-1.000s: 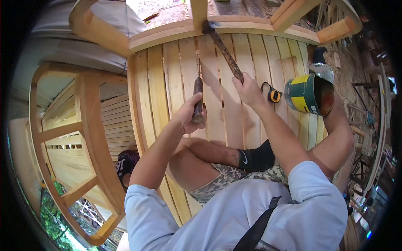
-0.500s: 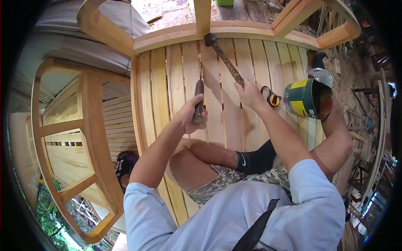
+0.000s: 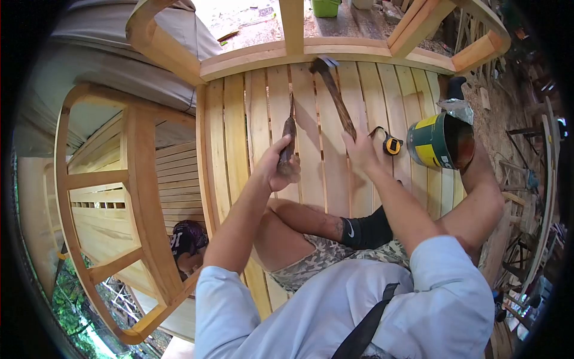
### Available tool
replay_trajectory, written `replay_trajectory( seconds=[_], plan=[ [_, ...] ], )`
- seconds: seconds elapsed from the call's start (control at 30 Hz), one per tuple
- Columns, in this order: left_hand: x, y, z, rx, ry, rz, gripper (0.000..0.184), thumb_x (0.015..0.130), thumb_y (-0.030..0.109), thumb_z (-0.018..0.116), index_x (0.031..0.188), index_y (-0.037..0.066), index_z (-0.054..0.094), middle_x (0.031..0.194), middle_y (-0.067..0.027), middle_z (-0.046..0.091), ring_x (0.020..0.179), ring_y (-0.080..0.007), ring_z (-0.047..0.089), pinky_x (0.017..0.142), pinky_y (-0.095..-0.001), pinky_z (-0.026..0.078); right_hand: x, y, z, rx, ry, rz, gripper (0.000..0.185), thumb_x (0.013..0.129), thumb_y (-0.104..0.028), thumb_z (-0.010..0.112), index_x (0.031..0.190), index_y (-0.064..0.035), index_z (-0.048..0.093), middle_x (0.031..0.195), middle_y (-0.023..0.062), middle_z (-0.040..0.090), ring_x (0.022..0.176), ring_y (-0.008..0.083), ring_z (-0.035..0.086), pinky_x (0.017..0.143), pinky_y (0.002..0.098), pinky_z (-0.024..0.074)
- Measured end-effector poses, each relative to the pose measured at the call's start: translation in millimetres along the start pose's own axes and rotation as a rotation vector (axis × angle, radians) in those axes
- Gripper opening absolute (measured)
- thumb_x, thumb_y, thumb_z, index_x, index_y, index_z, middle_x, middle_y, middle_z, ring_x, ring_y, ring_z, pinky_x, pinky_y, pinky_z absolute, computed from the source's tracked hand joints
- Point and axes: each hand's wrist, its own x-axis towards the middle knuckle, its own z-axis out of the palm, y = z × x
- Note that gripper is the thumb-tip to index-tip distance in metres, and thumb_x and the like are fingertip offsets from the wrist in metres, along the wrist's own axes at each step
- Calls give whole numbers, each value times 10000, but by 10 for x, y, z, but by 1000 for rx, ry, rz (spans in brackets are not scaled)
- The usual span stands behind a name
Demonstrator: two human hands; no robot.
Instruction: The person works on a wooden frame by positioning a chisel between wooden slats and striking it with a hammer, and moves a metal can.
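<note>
My left hand (image 3: 280,167) is closed round the thick handle of a dark-handled tool (image 3: 288,136). Its thin metal shaft points away from me along a gap between slats; whether the tip touches the wood I cannot tell. My right hand (image 3: 361,153) grips the lower handle of a hammer (image 3: 338,100). The hammer's head is raised over the far end of the slatted wooden surface (image 3: 308,173), near the frame rail. Just right of my right hand lies a yellow and black tape measure (image 3: 391,145).
A green and yellow tin can (image 3: 431,140) lies tipped on its side by my leg. A wooden rail (image 3: 353,46) with uprights borders the far edge. Another wooden frame (image 3: 143,197) stands at left, with a person (image 3: 188,242) beyond it. A green container (image 3: 325,8) sits outside.
The hammer's head has lifted and turned, now tilted slightly right of before. The whole view has shifted a little, and more of the person at left shows.
</note>
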Motion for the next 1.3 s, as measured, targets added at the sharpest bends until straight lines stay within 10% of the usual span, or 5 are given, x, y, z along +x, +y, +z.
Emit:
replay_trajectory(
  seconds=[0.13,0.3,0.53,0.8,1.3],
  plan=[
    [22,-330,-83,-95,-62,38,248,925,326,660,911,183,457,686,24,553,533,-88,559,520,-324,380,-544,328,31,23,78,50,335,911,-276,614,979,52,621,830,216,677,863,359,682,777,444,515],
    [-16,-411,-109,-111,-80,92,183,874,200,657,871,167,477,693,25,557,559,-87,574,556,-307,367,-518,397,-111,406,-88,309,232,889,-244,655,845,-39,557,644,66,579,441,148,552,402,323,456],
    [-153,-517,-46,-141,-129,156,156,847,183,648,808,151,501,689,-2,598,526,-112,570,497,-296,357,-584,438,-182,729,-171,418,255,892,-258,695,868,-94,501,662,31,552,474,139,559,411,317,469],
    [-457,-327,-25,-224,-286,287,312,1009,534,462,898,245,498,676,26,552,525,-77,555,540,-302,350,-727,488,-106,683,-144,421,258,912,-279,677,864,-99,497,664,32,549,478,140,557,412,312,461],
    [-240,-64,-189,-249,-176,322,302,995,523,491,935,228,474,692,-7,581,524,-103,577,539,-317,362,-718,503,-188,802,-205,516,238,895,-275,679,891,-84,538,682,43,562,475,155,560,421,328,488]
  ],
)
